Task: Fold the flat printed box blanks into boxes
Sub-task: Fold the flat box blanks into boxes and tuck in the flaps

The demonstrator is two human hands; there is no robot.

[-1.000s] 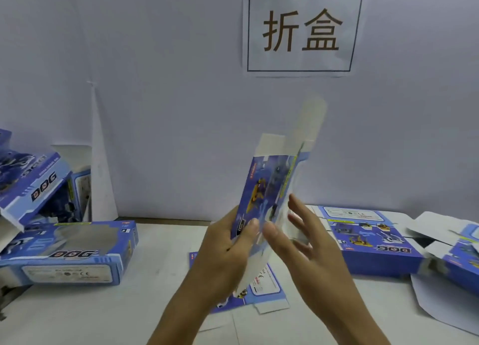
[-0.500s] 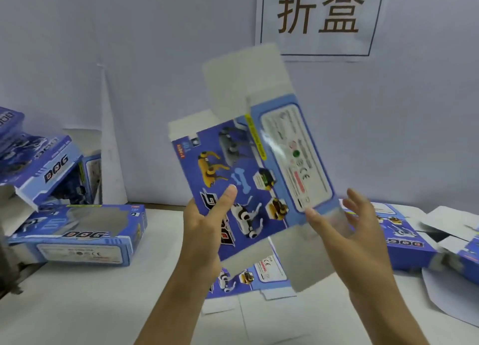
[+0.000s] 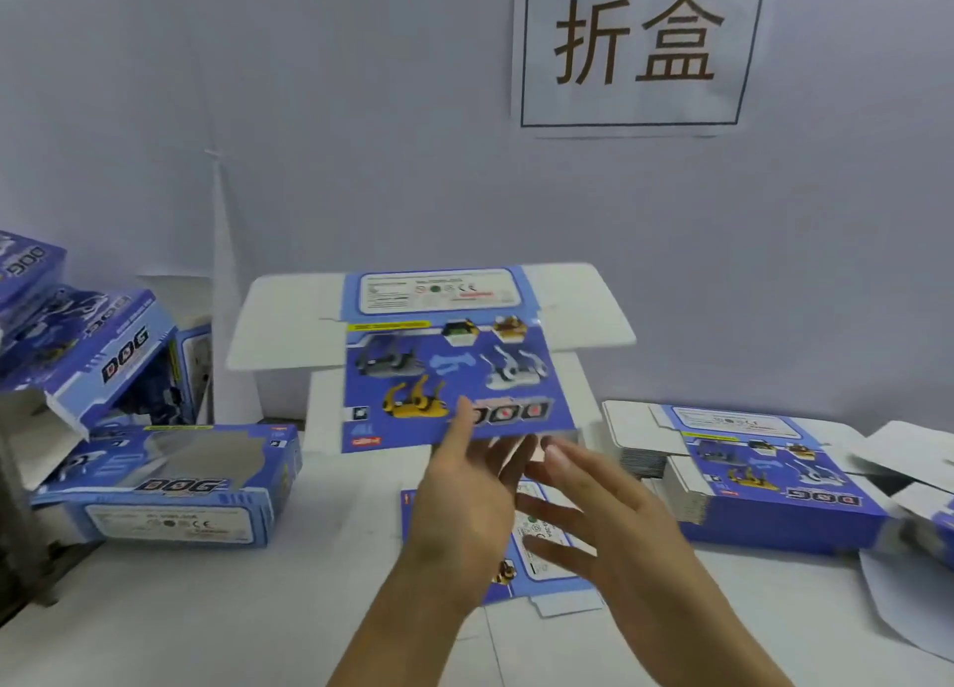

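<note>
A blue printed box blank [image 3: 444, 371] with toy dogs on it hangs almost level above the table, white flaps spread to both sides. My left hand [image 3: 464, 495] pinches its near edge, thumb on top by the "DOG" print. My right hand [image 3: 593, 526] is just right of it and lower, fingers spread and blurred, holding nothing. Another flat blank [image 3: 542, 573] lies on the white table under my hands, partly hidden by them.
A stack of flat blanks [image 3: 748, 485] lies at the right, with loose ones [image 3: 924, 480] past it. Folded boxes [image 3: 170, 490] and a pile of them [image 3: 88, 356] stand at the left. A paper sign [image 3: 635, 46] hangs on the grey wall.
The blank has swung from upright and edge-on to nearly flat and level, printed face up. My right hand has let go of it and dropped lower. The camera has tilted.
</note>
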